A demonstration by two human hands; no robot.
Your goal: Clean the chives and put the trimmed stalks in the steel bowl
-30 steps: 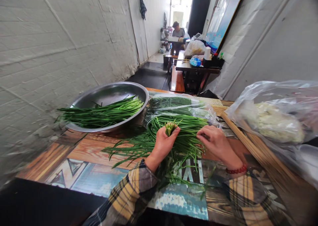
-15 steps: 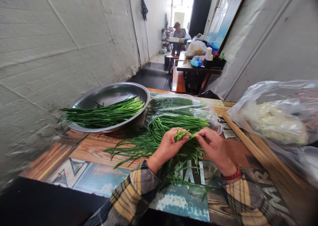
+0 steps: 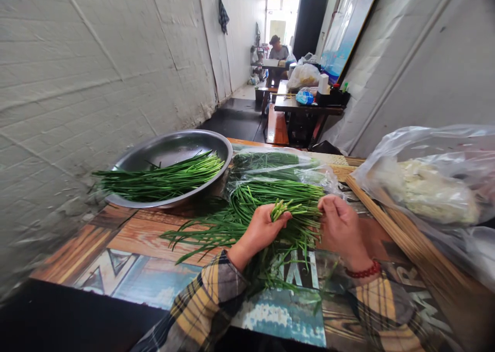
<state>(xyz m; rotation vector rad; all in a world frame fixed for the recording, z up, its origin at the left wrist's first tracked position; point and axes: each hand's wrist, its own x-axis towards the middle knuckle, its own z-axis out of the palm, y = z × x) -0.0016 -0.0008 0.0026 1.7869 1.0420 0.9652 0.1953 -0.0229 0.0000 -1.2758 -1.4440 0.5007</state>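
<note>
My left hand (image 3: 260, 233) is closed round a small bunch of garlic chives (image 3: 283, 208), whose pale stem ends stick out past the thumb. My right hand (image 3: 342, 230), slightly blurred, is a little to the right with thumb and fingers pinched together; whatever is between them is hidden. Beneath and behind both hands lies a loose pile of chives (image 3: 280, 189), stems toward the right and green leaves spreading left. A metal basin (image 3: 176, 141) at the left holds more chives (image 3: 166, 179), their leaf tips hanging over the rim.
Behind the pile is a clear plastic bag (image 3: 270, 160) of greens. On the right, a plastic bag (image 3: 436, 192) with pale contents sits near wooden sticks (image 3: 390, 218). Loose leaf scraps lie on the patterned table (image 3: 150, 280). A person (image 3: 279, 50) sits farther back, beyond another table (image 3: 288, 103).
My right hand has pulled away to the right from the stem ends it was pinching. The left hand keeps its hold on the chives, almost in the same place.
</note>
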